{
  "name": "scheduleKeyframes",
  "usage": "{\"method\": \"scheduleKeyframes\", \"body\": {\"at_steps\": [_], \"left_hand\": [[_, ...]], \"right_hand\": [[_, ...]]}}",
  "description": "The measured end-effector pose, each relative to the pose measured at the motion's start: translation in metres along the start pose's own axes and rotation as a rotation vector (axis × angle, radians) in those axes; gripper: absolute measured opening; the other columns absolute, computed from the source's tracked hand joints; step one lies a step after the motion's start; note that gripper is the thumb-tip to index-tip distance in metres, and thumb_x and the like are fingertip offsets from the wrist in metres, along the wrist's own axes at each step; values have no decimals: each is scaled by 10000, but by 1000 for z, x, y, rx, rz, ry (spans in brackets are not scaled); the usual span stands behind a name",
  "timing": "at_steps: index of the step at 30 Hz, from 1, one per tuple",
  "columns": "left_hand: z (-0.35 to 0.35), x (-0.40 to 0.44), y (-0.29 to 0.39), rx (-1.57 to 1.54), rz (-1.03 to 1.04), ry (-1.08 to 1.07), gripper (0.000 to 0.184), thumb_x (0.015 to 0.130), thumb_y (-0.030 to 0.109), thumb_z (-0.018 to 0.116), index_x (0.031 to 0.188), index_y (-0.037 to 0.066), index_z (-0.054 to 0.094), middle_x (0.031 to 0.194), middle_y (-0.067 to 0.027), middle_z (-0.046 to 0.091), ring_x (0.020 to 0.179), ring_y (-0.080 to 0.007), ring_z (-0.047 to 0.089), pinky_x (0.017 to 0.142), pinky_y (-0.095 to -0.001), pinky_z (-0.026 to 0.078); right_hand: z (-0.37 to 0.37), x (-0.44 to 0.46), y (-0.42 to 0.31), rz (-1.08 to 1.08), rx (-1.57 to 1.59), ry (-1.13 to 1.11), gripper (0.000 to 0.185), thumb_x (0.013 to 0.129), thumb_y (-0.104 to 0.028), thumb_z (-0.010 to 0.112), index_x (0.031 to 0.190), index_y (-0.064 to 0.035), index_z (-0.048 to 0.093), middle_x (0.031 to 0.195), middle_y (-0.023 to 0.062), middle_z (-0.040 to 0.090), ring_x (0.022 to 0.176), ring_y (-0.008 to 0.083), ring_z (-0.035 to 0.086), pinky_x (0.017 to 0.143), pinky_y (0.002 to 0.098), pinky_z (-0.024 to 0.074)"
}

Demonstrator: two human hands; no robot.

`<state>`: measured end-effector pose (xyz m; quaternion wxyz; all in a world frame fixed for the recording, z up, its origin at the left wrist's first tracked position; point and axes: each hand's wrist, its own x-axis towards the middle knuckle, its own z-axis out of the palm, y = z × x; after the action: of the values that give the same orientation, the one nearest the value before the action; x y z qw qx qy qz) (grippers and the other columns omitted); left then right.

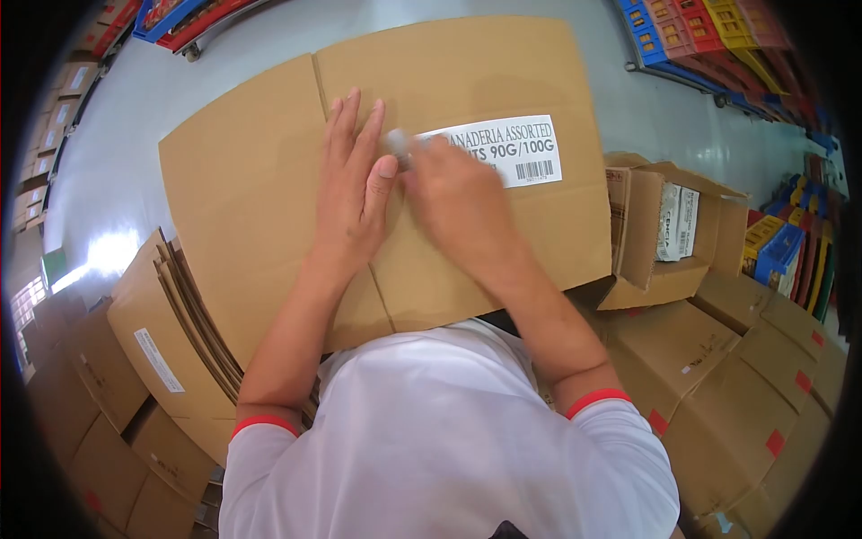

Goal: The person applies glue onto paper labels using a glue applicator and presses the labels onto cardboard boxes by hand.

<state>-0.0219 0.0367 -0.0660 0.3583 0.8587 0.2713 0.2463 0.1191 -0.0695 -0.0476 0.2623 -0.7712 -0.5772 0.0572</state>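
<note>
A flattened cardboard box [485, 72] lies in front of me, with a fold line running down it. My left hand [352, 175] rests on the cardboard just left of the label, palm down with the fingers stretched out. Close beside it, my right hand [460, 190] is closed and blurred by motion. From its fingers sticks a small whitish-grey piece [398, 142], too smeared to name. The white printed label [532, 153] with a barcode sits on the cardboard, its left end hidden behind my right hand.
On the right stands an open carton [633, 225] with a labelled packet [678, 220] inside, above closed boxes [718, 395]. Folded cardboard sheets [171, 332] lean at left. Coloured crates [700, 36] stand at the upper right, more crates [171, 18] at the upper left.
</note>
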Motion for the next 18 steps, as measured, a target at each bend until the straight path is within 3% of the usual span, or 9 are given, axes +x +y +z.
{"method": "scheduleKeyframes", "body": {"at_steps": [3,5,7,9,13,15,16,18], "left_hand": [[-4,0,-4,-12,18,10,602,1123,411,432,1599,44,437,1712,-223,285,1592,-452,214,1272,-541,230],[-7,0,-3,44,44,-10,605,1118,447,434,1603,85,446,1714,-212,287,1595,-443,211,1271,-555,224],[-6,0,1,88,60,-21,609,1113,483,436,1607,126,456,1717,-201,288,1598,-435,208,1270,-569,218],[-4,1,9,497,81,-184,627,1082,572,446,1602,222,478,1723,-176,287,1603,-412,206,1266,-603,207],[-4,-1,11,602,112,-239,602,1083,559,423,1610,272,472,1739,-163,256,1609,-422,185,1280,-603,168],[-12,-8,12,604,159,-294,620,1076,584,412,1616,283,457,1738,-162,256,1609,-416,191,1278,-612,163],[-15,-15,14,615,154,-300,620,1076,584,412,1616,283,457,1738,-162,256,1609,-416,191,1278,-612,163],[-23,-32,22,626,197,-477,628,1065,566,450,1629,291,429,1740,-167,249,1605,-423,198,1278,-621,159]], "right_hand": [[8,5,-17,-116,90,-108,179,915,-89,688,1070,0,674,959,165,656,876,329,692,726,434,576],[-11,8,-2,-44,73,-7,175,945,-118,680,1072,2,696,981,168,675,885,351,695,747,452,574],[-35,5,36,159,11,2,236,966,-164,686,1135,-2,719,1007,169,701,905,370,699,777,468,573],[-57,-4,82,346,-54,85,305,963,-208,712,1205,-24,729,1037,162,725,892,384,695,787,466,564],[-90,-14,109,472,-136,91,340,936,-201,730,1230,-31,728,1035,156,724,818,358,677,769,429,557],[-90,-19,108,557,-37,89,306,932,-167,743,1203,-24,739,984,113,716,767,234,661,743,353,538],[-88,-22,109,557,-23,87,306,932,-167,743,1203,-24,739,984,113,716,767,234,661,743,353,538],[-82,-27,111,710,343,137,284,960,-120,732,1216,2,726,961,65,699,808,113,633,753,277,520]]}}
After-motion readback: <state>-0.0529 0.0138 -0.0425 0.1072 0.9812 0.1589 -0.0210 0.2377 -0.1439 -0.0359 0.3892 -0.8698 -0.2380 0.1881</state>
